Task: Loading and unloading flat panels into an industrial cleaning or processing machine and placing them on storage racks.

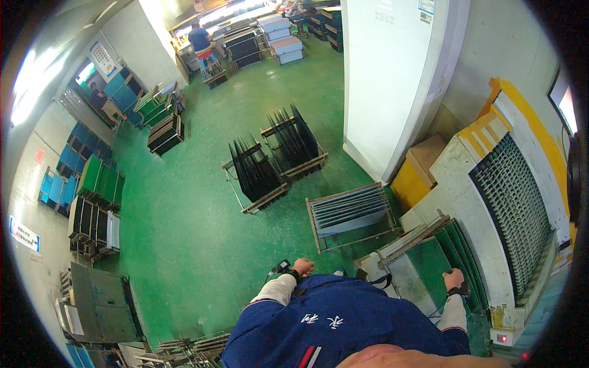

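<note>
At the lower right, my right hand (453, 279) is closed at the edge of a green panel (427, 262). Several more green panels (461, 248) stand upright behind it in a metal rack (417, 236). My left hand (303, 267) is held in front of my body with its fingers curled, and no object shows in it. A black device (281, 267) sits at my left wrist, and a dark band (457, 291) circles the right one.
Ahead stands a rack of pale blue panels (350, 211), with two racks of black panels (254, 172) beyond. A white pillar (392, 73) and a yellow box (414, 181) are right, near a machine with a ribbed conveyor (515, 202). A seated person (200, 39) is far off.
</note>
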### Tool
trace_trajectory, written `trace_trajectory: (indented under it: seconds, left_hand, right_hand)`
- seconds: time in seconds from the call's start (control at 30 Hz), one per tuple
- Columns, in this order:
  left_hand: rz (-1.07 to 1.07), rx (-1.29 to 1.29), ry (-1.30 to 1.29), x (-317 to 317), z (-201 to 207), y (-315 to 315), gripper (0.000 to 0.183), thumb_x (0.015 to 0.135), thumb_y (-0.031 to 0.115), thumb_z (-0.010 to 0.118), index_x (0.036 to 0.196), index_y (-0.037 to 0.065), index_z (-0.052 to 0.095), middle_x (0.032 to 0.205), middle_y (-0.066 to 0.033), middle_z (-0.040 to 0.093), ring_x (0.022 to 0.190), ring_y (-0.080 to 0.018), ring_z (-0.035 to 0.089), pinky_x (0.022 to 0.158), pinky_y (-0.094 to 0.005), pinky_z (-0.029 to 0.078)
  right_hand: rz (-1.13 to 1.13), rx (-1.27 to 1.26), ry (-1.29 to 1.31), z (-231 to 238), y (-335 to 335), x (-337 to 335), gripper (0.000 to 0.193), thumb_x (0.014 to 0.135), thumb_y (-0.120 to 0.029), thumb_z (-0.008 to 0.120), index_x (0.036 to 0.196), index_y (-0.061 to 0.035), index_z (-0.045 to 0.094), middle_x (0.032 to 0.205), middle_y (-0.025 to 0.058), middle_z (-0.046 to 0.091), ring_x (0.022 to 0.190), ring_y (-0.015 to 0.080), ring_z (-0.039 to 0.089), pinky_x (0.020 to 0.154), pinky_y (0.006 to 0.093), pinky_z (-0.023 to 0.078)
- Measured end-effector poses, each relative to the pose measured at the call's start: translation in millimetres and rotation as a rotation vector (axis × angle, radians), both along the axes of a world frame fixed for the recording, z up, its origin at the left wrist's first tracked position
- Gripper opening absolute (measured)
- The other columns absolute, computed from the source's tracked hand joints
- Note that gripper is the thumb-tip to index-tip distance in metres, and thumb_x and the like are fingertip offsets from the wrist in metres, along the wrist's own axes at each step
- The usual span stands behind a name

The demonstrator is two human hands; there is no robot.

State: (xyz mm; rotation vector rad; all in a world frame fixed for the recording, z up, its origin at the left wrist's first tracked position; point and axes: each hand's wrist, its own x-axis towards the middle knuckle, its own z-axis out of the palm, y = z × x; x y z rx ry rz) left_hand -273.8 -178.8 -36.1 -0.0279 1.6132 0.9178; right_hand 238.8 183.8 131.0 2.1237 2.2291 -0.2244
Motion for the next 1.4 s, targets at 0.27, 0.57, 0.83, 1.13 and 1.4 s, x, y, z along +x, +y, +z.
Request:
trace_trajectory:
  seconds: [0.27, 0.57, 0.83, 1.13, 1.4]
  left_hand:
    - [-0.026, -0.004, 0.011, 0.1, -6.6, 1.1, 0.017, 0.085, 0.019, 0.059, 0.091, 0.004, 0.054, 0.065, -0.0028, 0.056, 0.047, -0.0117, 0.05, 0.038, -0.026, 0.04]
    - [0.038, 0.034, -0.068, -2.0, -27.3, -4.3, 0.014, 0.086, 0.019, 0.058, 0.089, 0.007, 0.051, 0.064, -0.0035, 0.055, 0.047, -0.0129, 0.049, 0.037, -0.0261, 0.038]
    - [0.042, 0.028, -0.033, 2.8, -7.0, 3.3, 0.018, 0.086, 0.015, 0.059, 0.095, 0.001, 0.052, 0.064, -0.004, 0.053, 0.047, -0.0133, 0.048, 0.037, -0.0267, 0.037]
    - [0.012, 0.026, 0.0, 4.4, -4.9, 2.4, 0.015, 0.085, 0.014, 0.058, 0.094, 0.002, 0.052, 0.063, -0.0034, 0.052, 0.047, -0.0131, 0.048, 0.037, -0.0264, 0.036]
    - [0.035, 0.037, -0.028, 4.1, -16.4, 0.2, 0.013, 0.085, 0.015, 0.057, 0.09, 0.005, 0.051, 0.062, -0.0015, 0.05, 0.046, -0.0123, 0.047, 0.037, -0.0261, 0.037]
  right_hand:
    - [0.006, -0.005, -0.009, 15.3, -5.9, -9.6, 0.048, 0.066, -0.023, 0.078, 0.104, 0.0014, 0.065, 0.103, 0.0226, 0.064, 0.099, 0.0365, 0.06, 0.085, 0.0415, 0.048]
    - [0.012, 0.032, -0.019, -11.1, 3.8, 7.0, 0.051, 0.063, -0.026, 0.079, 0.105, 0.001, 0.065, 0.104, 0.0215, 0.064, 0.099, 0.0359, 0.06, 0.086, 0.0414, 0.048]
    - [-0.01, -0.011, 0.015, 2.8, 1.4, -0.3, 0.051, 0.066, -0.026, 0.078, 0.107, 0.0012, 0.064, 0.107, 0.0226, 0.063, 0.102, 0.0359, 0.059, 0.088, 0.0415, 0.047]
    - [-0.027, -0.04, -0.003, 13.8, -2.1, -6.4, 0.055, 0.066, -0.026, 0.078, 0.111, 0.0016, 0.062, 0.11, 0.0226, 0.062, 0.105, 0.0361, 0.058, 0.09, 0.0419, 0.046]
    - [-0.021, -0.04, -0.004, 22.3, -6.3, -12.7, 0.054, 0.066, -0.025, 0.078, 0.11, 0.0011, 0.062, 0.11, 0.021, 0.062, 0.104, 0.0349, 0.058, 0.09, 0.0412, 0.046]
